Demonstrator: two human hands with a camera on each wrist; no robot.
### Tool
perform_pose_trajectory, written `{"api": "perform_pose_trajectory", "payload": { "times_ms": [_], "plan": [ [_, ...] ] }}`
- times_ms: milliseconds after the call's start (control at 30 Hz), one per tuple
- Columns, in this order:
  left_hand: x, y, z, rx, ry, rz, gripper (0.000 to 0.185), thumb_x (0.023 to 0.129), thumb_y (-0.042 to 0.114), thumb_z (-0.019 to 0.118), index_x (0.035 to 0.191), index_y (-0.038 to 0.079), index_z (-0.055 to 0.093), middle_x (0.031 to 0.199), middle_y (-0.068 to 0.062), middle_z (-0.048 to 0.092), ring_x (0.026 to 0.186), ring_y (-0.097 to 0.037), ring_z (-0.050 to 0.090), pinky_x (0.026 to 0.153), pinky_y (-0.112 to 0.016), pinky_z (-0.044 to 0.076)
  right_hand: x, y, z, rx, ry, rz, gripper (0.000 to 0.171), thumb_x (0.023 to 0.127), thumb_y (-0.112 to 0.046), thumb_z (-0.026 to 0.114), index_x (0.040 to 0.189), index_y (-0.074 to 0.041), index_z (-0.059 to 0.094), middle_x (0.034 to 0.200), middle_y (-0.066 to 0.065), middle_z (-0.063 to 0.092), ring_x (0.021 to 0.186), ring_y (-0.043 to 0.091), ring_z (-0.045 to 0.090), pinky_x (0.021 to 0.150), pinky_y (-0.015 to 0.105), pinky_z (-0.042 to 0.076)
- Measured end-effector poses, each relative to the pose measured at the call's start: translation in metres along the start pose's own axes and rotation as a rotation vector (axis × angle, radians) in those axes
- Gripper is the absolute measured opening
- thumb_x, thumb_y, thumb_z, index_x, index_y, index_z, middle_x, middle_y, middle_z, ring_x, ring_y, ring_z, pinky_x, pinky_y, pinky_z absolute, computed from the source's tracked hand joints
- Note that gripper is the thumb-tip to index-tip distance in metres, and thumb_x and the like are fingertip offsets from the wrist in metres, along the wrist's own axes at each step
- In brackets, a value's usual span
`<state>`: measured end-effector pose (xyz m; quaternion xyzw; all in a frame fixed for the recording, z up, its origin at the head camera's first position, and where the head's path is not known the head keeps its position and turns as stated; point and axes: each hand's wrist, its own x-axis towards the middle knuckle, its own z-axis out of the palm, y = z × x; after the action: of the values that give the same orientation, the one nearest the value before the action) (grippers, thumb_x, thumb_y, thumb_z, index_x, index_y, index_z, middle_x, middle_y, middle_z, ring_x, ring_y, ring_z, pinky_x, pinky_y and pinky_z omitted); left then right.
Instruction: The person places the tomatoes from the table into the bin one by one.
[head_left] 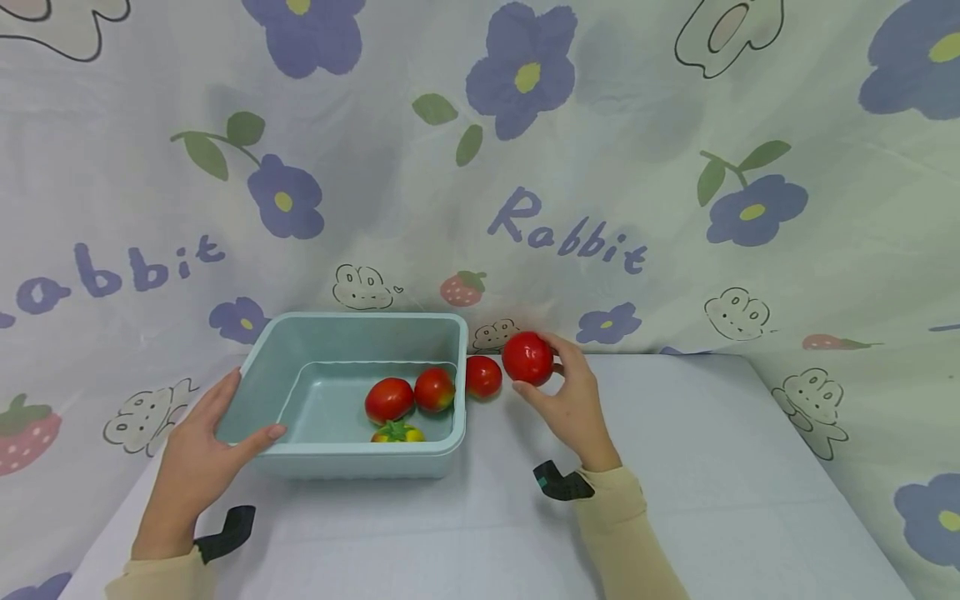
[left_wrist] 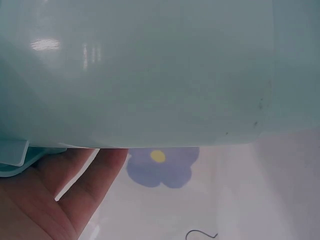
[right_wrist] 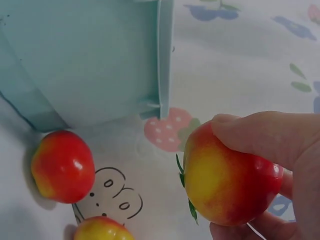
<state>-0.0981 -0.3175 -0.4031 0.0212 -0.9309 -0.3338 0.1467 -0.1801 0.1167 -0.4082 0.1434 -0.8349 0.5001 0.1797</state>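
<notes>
A light blue plastic bin [head_left: 258,358] stands on the table and holds three red-and-yellow tomatoes [head_left: 389,399]. My left hand [head_left: 197,450] grips its near left corner, thumb over the front rim and fingers along the left wall. In the left wrist view the bin's wall [left_wrist: 150,75] fills the frame above my palm [left_wrist: 45,200]. My right hand [head_left: 566,392] holds a red tomato [head_left: 528,358] just right of the bin, slightly above the table. The right wrist view shows that tomato [right_wrist: 225,180] pinched between thumb and fingers.
A loose tomato [head_left: 483,376] lies on the table against the bin's right wall. The right wrist view shows it [right_wrist: 62,166] with another tomato [right_wrist: 102,229] near it. A flowered cloth [head_left: 525,208] covers the table and hangs as a backdrop close behind.
</notes>
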Motion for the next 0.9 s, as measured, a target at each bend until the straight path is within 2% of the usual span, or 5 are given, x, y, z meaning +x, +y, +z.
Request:
{"api": "perform_pose_trajectory", "payload": {
  "times_ms": [300,467,633,900],
  "plan": [
    [0.001,0.001,0.0,0.008,0.001,-0.002,0.099,0.088,0.039,0.077,0.161,0.007,0.017,0.162,-0.026,0.022,0.146,-0.052,0.019,0.106,-0.078,0.023,-0.004,-0.014,0.002,-0.002,-0.012,-0.104,0.074,0.079,-0.012,0.085,0.144,-0.011,0.05,0.143,0.006,0.054,0.126,0.025,0.052,0.099,0.049,0.053],
    [0.001,0.001,0.0,0.011,0.008,0.002,0.099,0.088,0.038,0.077,0.161,0.007,0.018,0.162,-0.026,0.022,0.146,-0.052,0.019,0.106,-0.077,0.022,-0.006,-0.021,0.005,0.028,-0.021,-0.131,0.074,0.08,-0.012,0.085,0.145,-0.009,0.051,0.145,0.006,0.053,0.126,0.026,0.054,0.099,0.047,0.053],
    [0.001,-0.001,0.0,0.011,0.002,0.002,0.099,0.089,0.039,0.077,0.161,0.007,0.017,0.162,-0.026,0.021,0.147,-0.052,0.018,0.107,-0.077,0.021,-0.008,-0.027,0.008,0.047,-0.028,-0.155,0.073,0.08,-0.012,0.085,0.145,-0.014,0.05,0.144,0.002,0.053,0.126,0.022,0.054,0.098,0.043,0.054],
    [0.001,-0.001,0.0,0.014,-0.001,-0.001,0.099,0.088,0.039,0.077,0.161,0.007,0.017,0.162,-0.027,0.022,0.146,-0.052,0.018,0.107,-0.077,0.021,-0.013,-0.04,0.014,0.07,-0.068,-0.212,0.075,0.081,-0.014,0.085,0.146,-0.016,0.049,0.143,-0.001,0.054,0.127,0.019,0.053,0.097,0.039,0.055]
  ]
}}
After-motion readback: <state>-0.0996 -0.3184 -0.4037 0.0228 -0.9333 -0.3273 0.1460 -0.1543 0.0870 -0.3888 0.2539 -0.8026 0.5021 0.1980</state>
